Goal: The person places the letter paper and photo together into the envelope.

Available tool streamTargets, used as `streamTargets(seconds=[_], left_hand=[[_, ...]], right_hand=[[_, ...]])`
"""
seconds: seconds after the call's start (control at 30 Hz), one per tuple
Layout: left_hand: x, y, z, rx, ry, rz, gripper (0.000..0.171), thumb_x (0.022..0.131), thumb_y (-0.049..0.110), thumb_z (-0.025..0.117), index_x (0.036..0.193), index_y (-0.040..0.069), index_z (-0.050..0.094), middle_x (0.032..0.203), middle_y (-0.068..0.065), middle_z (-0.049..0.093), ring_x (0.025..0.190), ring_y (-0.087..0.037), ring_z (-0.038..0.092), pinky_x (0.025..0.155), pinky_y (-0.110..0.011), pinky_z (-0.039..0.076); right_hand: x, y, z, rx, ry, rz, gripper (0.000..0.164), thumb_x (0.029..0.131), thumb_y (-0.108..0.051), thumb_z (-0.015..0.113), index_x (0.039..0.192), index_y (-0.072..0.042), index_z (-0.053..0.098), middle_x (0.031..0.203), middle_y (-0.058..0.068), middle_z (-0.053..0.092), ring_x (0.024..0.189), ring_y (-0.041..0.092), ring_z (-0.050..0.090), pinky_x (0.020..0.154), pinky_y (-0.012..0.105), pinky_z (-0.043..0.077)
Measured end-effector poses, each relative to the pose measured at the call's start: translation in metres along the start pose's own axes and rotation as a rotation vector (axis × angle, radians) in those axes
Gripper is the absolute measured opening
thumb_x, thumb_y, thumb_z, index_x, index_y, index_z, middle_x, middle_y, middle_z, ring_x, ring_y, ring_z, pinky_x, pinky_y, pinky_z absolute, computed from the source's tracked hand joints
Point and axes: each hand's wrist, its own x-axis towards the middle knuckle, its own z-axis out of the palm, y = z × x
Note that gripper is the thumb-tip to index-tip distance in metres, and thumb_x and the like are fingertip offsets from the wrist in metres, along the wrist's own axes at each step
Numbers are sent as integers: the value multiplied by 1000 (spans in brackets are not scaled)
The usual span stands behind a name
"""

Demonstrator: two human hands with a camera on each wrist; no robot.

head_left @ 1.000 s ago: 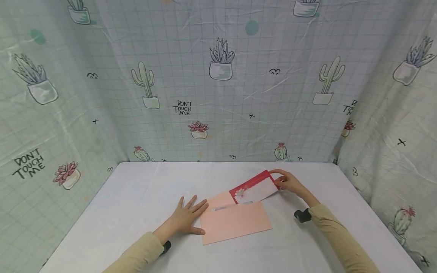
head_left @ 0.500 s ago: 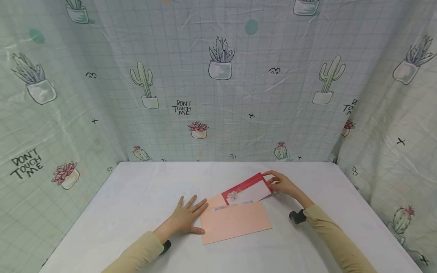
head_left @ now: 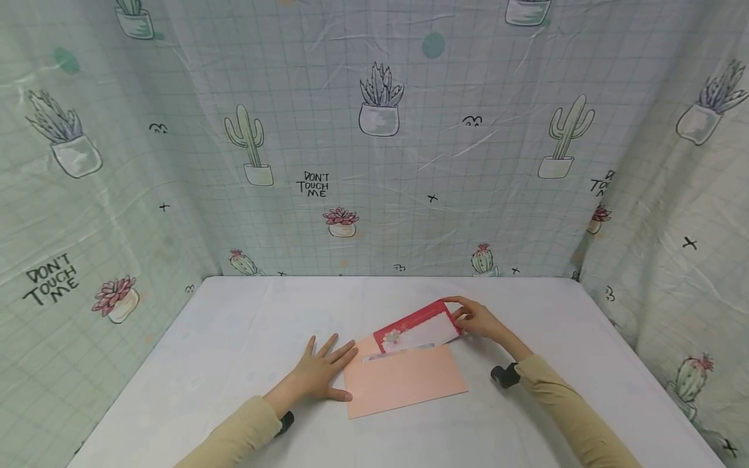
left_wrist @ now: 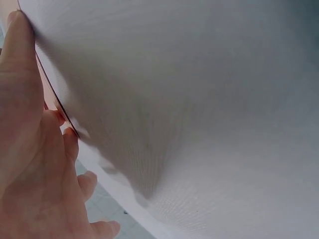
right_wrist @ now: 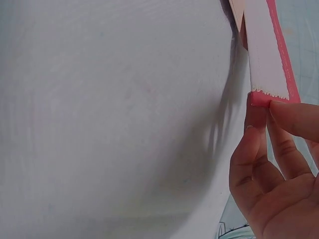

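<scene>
A peach paper folder (head_left: 407, 380) lies tilted on the table, with a pocket along its near side. My left hand (head_left: 318, 374) rests on its left edge, fingers spread; the left wrist view shows the thumb and fingers along that edge. My right hand (head_left: 481, 322) pinches the right end of a red-bordered white card (head_left: 418, 328) with a flower at its left. The right wrist view shows thumb and fingers on the card's red end (right_wrist: 261, 98). The card's lower edge is hidden behind the pocket's front. A thin bluish printed strip (head_left: 386, 355) shows at the pocket's opening.
The white-covered table (head_left: 246, 338) extends around the folder on all sides. A patterned cloth backdrop (head_left: 374, 162) with cactus drawings stands behind it and along both sides. A dark wrist device (head_left: 505, 376) sits under the right wrist.
My right hand has moved left and slightly toward me, sliding the card with it further over the folder. The left hand and the folder have stayed in place.
</scene>
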Motion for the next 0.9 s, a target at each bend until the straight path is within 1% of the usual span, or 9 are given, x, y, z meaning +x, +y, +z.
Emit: streamTargets(seconds=[0.23, 0.33, 0.53, 0.9], left_hand=[[1, 1, -1, -5, -1, -4, 90, 71, 67, 53, 141, 17, 27, 148, 0, 24, 136, -35, 18, 101, -66, 14], [2, 0, 0, -7, -2, -4, 90, 71, 66, 53, 141, 17, 27, 148, 0, 24, 136, -35, 18, 101, -66, 14], [1, 1, -1, -9, 1, -9, 91, 71, 66, 54, 141, 16, 25, 148, 0, 24, 136, -34, 19, 101, -66, 14], [0, 2, -3, 18, 7, -20, 93, 70, 67, 54, 141, 14, 26, 148, 0, 26, 136, -32, 20, 101, -65, 16]], right_hand=[[4, -1, 5, -4, -4, 1, 49, 85, -1, 53, 131, -13, 41, 92, 15, 59, 66, 15, 52, 56, 26, 45], [5, -1, 7, -12, -3, 8, 50, 85, -1, 53, 131, -15, 42, 91, 13, 60, 67, 15, 52, 56, 25, 44], [6, -2, 13, -15, -6, -16, 51, 83, 2, 51, 130, -16, 44, 91, 13, 61, 66, 16, 51, 52, 26, 42], [9, -9, 23, -42, -1, -3, 50, 83, 1, 54, 128, -18, 46, 87, 10, 62, 63, 14, 51, 50, 24, 41]])
